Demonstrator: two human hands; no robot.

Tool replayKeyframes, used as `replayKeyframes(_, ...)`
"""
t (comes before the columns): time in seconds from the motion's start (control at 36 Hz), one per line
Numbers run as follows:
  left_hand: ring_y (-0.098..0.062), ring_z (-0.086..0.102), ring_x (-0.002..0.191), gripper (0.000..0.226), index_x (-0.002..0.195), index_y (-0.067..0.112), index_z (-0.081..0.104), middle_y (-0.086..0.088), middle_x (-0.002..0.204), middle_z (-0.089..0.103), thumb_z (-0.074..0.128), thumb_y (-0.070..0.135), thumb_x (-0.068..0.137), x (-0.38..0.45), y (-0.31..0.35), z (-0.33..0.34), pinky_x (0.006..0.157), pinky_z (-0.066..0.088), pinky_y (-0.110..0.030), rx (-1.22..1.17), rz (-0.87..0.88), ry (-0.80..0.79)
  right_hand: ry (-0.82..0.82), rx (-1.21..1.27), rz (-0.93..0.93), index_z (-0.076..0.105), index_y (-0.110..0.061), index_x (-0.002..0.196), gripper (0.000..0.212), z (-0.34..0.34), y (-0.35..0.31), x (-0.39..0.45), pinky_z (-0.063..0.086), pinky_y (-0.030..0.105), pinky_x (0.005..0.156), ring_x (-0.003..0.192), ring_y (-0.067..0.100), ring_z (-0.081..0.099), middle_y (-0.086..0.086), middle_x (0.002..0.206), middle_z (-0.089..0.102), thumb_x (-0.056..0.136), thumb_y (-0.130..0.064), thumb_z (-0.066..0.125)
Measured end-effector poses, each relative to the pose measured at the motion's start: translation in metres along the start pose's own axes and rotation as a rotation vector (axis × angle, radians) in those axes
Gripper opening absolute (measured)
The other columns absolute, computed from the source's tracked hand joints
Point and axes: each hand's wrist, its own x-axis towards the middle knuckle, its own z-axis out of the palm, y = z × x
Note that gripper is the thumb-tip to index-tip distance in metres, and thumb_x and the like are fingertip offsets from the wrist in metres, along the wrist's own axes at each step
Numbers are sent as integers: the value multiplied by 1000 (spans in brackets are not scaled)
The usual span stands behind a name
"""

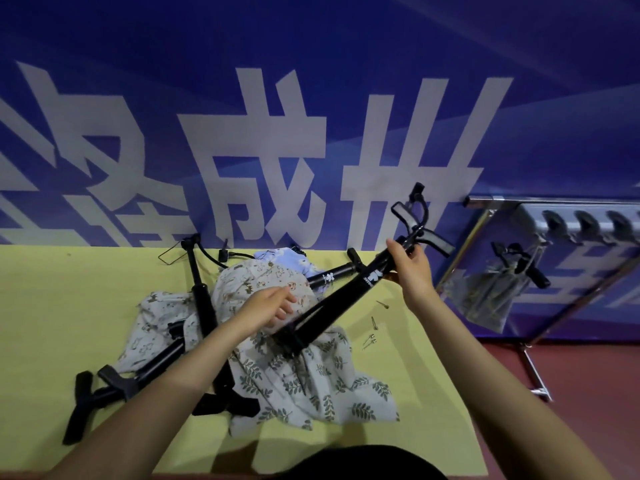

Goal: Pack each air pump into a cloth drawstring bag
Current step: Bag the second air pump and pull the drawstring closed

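Nearest, the leaf-print bag point(311, 379) lies on the table point(52, 306), taking the foot of the air pump point(346, 296). The left hand point(277, 306), fingers relaxed, holds nothing. Beyond, the right hand point(410, 268) grips the pump's barrel. Three other pumps lie unpacked.

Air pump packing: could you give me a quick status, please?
Right hand grips raised pump. Left hand open over leaf-print bag. Loose pumps crowd the cloth.

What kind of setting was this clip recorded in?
Probably a staged work area in a hall or sports venue, not a home: a large blue printed banner as backdrop, a yellow-covered table, and a metal rack holding a bagged pump.
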Motion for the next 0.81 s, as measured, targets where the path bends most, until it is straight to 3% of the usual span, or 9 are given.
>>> replayKeyframes(0.08, -18, 60, 75, 26, 92, 13, 64, -9, 93, 66, 41, 22, 101, -1, -22, 1, 67, 50, -27, 73, -64, 59, 101, -31, 16, 53, -16, 89, 14, -15, 9, 6, 55, 44, 80, 88, 28, 65, 12, 94, 65, 92, -29, 56)
replayKeyframes(0.19, -18, 60, 81, 23, 114, 13, 58, -7, 109, 62, 43, 26, 101, -5, -47, 12, 73, 53, -33, 147, -142, 21, 196, -64, 70, 53, -17, 82, 38, -37, 29, 17, 51, 43, 75, 80, 29, 59, 14, 85, 61, 65, -51, 55)
replayKeyframes(0.33, -31, 57, 111, 68, 144, 9, 34, -13, 129, 54, 60, 43, 91, 1, -51, 32, 91, 49, -40, 185, -146, 250, 217, -165, 91, 53, -15, 81, 34, -50, 43, 24, 50, 43, 73, 76, 28, 58, 12, 80, 61, 71, -48, 55)
replayKeyframes(0.44, -32, 60, 102, 76, 133, 5, 43, -12, 124, 56, 67, 53, 79, 18, -65, 41, 86, 52, -38, 34, -311, 403, 204, -195, 95, 57, -10, 81, 37, -52, 44, 22, 48, 39, 69, 73, 29, 58, 15, 76, 62, 71, -45, 53)
replayKeyframes(0.53, -25, 62, 78, 57, 113, -2, 57, -13, 110, 62, 73, 42, 81, 24, -73, 46, 79, 58, -43, -312, -459, 480, 169, -183, 139, 55, -17, 78, 41, -55, 45, 25, 41, 35, 66, 69, 21, 52, 8, 73, 54, 61, -53, 52)
replayKeyframes(0.61, -24, 58, 77, 45, 106, 0, 59, -14, 111, 58, 70, 39, 85, 24, -81, 48, 76, 56, -39, -503, -578, 420, 154, -175, 168, 56, -17, 77, 45, -60, 47, 30, 42, 35, 67, 71, 22, 53, 8, 74, 54, 58, -58, 54)
replayKeyframes(0.69, -22, 54, 67, 33, 96, 8, 57, -13, 87, 59, 63, 40, 90, 20, -82, 50, 54, 56, -29, -664, -625, 281, 167, -203, 175, 59, -13, 75, 34, -61, 43, 30, 52, 42, 75, 78, 31, 63, 17, 80, 67, 77, -47, 58)
replayKeyframes(0.75, -20, 50, 61, 23, 90, 6, 55, -10, 73, 54, 61, 28, 94, 19, -79, 51, 41, 52, -23, -727, -611, 284, 177, -192, 172, 60, -11, 75, 28, -62, 41, 31, 53, 45, 80, 82, 30, 66, 13, 84, 71, 88, -36, 56)
replayKeyframes(0.81, -20, 55, 66, 13, 97, 1, 57, -13, 75, 58, 59, 13, 94, 19, -75, 50, 41, 53, -22, -749, -557, 324, 188, -161, 175, 60, -12, 73, 29, -64, 43, 34, 53, 45, 82, 81, 29, 65, 9, 81, 70, 92, -32, 54)
